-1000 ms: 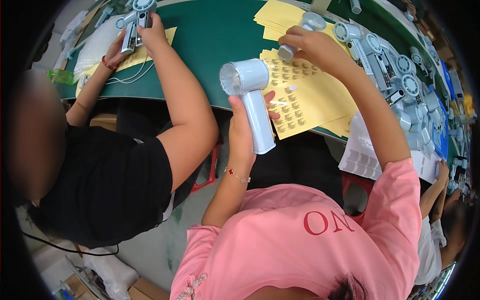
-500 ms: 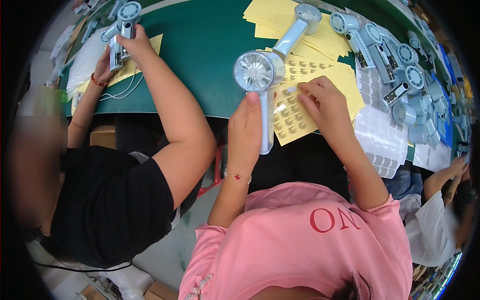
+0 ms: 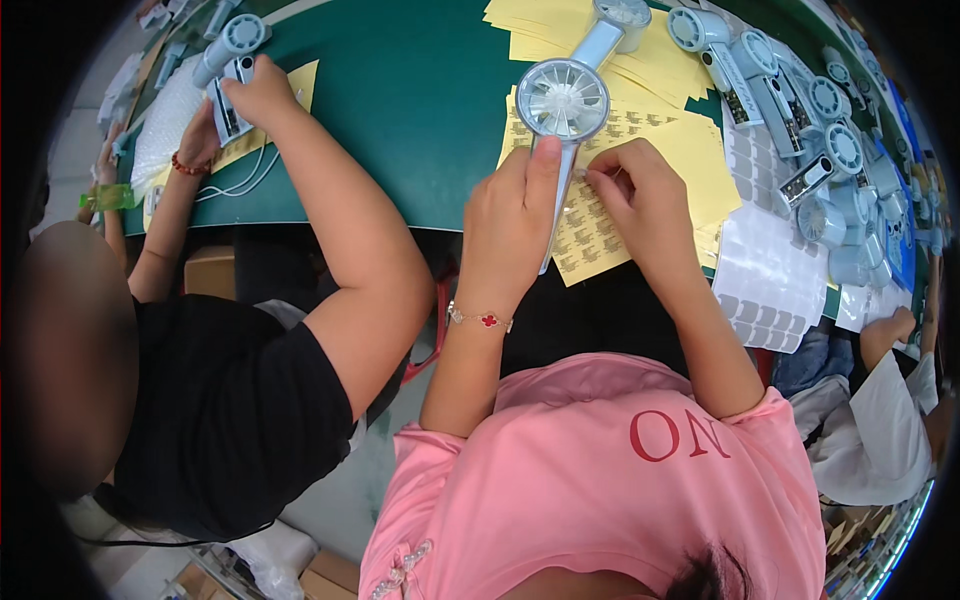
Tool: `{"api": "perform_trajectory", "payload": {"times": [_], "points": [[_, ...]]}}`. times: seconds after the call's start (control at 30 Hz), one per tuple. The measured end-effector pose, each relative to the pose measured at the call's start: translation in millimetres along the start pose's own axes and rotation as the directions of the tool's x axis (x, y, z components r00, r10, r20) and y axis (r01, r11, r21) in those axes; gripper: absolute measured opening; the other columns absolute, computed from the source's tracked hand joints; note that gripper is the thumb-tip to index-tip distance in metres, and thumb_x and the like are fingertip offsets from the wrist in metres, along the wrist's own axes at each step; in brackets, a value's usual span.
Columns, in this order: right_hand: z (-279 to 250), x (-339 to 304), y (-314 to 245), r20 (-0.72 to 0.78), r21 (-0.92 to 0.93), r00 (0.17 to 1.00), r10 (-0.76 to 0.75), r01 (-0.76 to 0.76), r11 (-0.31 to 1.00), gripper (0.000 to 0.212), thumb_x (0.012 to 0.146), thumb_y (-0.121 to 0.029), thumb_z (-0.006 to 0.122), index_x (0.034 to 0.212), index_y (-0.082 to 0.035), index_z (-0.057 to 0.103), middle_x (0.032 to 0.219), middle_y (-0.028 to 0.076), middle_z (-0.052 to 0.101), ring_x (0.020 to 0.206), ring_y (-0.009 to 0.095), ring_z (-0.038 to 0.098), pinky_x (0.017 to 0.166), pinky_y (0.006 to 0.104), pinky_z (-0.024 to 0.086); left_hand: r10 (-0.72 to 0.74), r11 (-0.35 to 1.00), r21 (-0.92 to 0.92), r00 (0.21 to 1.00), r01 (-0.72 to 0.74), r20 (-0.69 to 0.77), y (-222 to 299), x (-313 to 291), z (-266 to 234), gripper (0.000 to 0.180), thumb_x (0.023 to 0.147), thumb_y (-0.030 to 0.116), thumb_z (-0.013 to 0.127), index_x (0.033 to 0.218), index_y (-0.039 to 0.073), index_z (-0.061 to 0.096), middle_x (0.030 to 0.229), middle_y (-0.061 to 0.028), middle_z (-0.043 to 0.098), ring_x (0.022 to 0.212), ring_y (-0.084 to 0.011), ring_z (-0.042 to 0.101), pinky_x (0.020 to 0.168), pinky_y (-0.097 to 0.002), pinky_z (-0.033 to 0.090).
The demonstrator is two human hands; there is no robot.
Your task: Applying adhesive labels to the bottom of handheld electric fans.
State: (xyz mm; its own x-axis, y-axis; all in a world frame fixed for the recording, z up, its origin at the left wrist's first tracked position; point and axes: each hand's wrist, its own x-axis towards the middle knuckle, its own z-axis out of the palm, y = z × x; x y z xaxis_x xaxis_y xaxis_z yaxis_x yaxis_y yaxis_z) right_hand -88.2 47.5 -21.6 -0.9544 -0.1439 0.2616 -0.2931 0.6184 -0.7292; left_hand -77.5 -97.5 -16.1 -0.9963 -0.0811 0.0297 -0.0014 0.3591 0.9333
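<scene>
The person's left hand point(image 3: 508, 222) is wrapped around a light blue handheld fan point(image 3: 564, 100), the thumb lying along the neck just below the round head. The fan is therefore already within the grip: its head stands beyond the thumb, on the far side from the person, and its handle point(image 3: 561, 197) runs back along the inner edge of the palm, on the hand's right. The long axis points mostly away from the person's body, the head end leaning slightly right and the foot of the handle nearer the table's front edge. The clear face of the head is turned up toward the camera. The right hand point(image 3: 645, 195) is just to the right of the handle, its thumb and forefinger drawn close together and pointing left at it, with a narrow gap at most between them and the handle. A tiny pale piece shows at those fingertips, but whether it is pinched or merely lies beneath them cannot be told. Of the two, the left hand is nearer the fan, being in contact with it. Below both lies a yellow printed sheet point(image 3: 592, 240) on the green table point(image 3: 390, 120), and a second fan point(image 3: 597, 45) lies beyond the held one.
</scene>
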Motion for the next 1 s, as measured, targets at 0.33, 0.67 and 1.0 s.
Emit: {"api": "perform_trajectory", "payload": {"times": [0.33, 0.67, 1.0], "points": [[-54, -3, 0, 0.280, 0.567, 0.941, 0.192, -0.323, 0.758, 0.012, 0.082, -0.004, 0.059, 0.090, 0.003, 0.054, 0.076, 0.002, 0.054, 0.064, 0.007, 0.050, 0.059, 0.0195, 0.043, -0.049, 0.996, -0.075, 0.996, 0.044, -0.073, 5, 5, -3, 0.059, 0.093, 0.049, 0.031, 0.077, -0.003, 0.055, 0.067, -0.0213, 0.056, 0.065, -0.0344, 0.056, 0.061, -0.0393, 0.043], [-63, -37, -56, 0.415, 0.805, 0.900, 0.136, -0.433, 0.406, 0.010, 0.083, -0.005, 0.058, 0.089, 0.001, 0.053, 0.081, 0.004, 0.056, 0.067, 0.011, 0.056, 0.064, 0.0220, 0.047, -0.022, 0.404, -0.870, 0.954, 0.283, 0.300, 39, -12, -2, 0.081, 0.085, 0.067, 0.019, 0.094, -0.005, 0.053, 0.066, -0.0066, 0.051, 0.056, -0.0138, 0.050, 0.045, -0.0231, 0.042], [-69, -46, -66, 0.423, 0.808, 0.904, 0.062, -0.407, 0.425, 0.008, 0.080, -0.001, 0.059, 0.084, 0.001, 0.052, 0.084, 0.005, 0.053, 0.074, 0.009, 0.053, 0.067, 0.0223, 0.047, 0.034, 0.478, -0.863, 0.978, 0.163, 0.203, 59, -29, 5, 0.080, 0.086, 0.065, 0.018, 0.093, -0.006, 0.054, 0.064, -0.0067, 0.051, 0.053, -0.0130, 0.046, 0.047, -0.0229, 0.038]]}}
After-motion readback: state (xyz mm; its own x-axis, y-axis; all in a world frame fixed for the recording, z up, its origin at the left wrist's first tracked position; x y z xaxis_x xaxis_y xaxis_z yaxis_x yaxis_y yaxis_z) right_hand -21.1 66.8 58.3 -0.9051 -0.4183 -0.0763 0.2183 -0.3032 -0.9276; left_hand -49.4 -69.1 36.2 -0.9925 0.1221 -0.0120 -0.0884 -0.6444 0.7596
